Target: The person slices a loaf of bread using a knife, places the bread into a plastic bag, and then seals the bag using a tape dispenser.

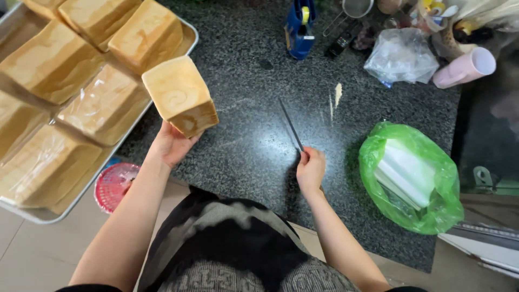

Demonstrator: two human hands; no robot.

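My left hand (172,145) holds a square golden bread loaf (180,95) from below, lifted just off the right edge of a metal tray (190,33). The tray carries several more loaves, some wrapped in clear plastic (102,105). My right hand (310,168) grips the handle of a long thin knife (290,124), whose blade lies flat on the dark speckled granite counter (248,81), pointing away from me.
A green plastic bag (411,176) holding a white stack lies right of the knife. At the counter's back sit a blue container (299,28), a clear plastic bag (401,55), a pink cup (466,67) on its side and a strainer. A red basket (113,184) sits below the tray.
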